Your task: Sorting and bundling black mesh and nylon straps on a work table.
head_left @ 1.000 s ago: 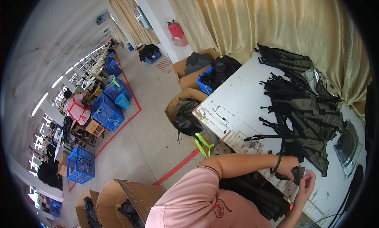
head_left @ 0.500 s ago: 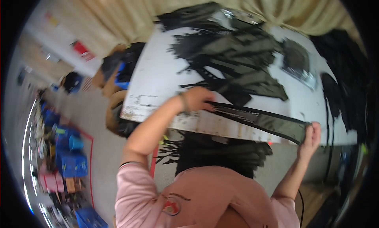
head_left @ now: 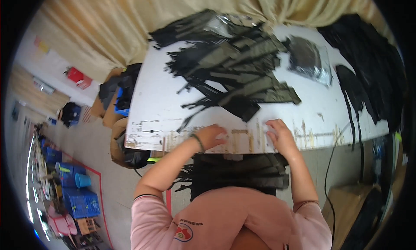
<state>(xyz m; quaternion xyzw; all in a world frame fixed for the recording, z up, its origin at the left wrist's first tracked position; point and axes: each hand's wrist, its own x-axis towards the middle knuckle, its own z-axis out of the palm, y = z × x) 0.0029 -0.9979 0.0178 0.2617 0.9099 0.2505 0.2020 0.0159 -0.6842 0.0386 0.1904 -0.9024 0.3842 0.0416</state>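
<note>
My left hand (head_left: 211,137) is over the front edge of the white table (head_left: 151,89), its fingers parted with nothing between them. My right hand (head_left: 280,135) is at the same edge, a short way to the right, fingers curved, apart and holding nothing. Below the edge, dark olive and black fabric strips (head_left: 238,170) lie across my lap, their thin straps hanging to the left. Beyond my hands, a heap of similar strips (head_left: 234,63) is spread over the table, with loose black ends toward me.
A clear plastic bag of dark fabric (head_left: 308,59) lies right of the heap. Black cloth (head_left: 368,63) drapes over the right edge. Cardboard boxes (head_left: 117,139) stand left of the table, and a black cable (head_left: 329,180) hangs at the right. A beige curtain (head_left: 104,29) is behind.
The strip stretched between my hands above the table has left them, and strips lie on my lap. My right hand has moved left and my hands are closer together.
</note>
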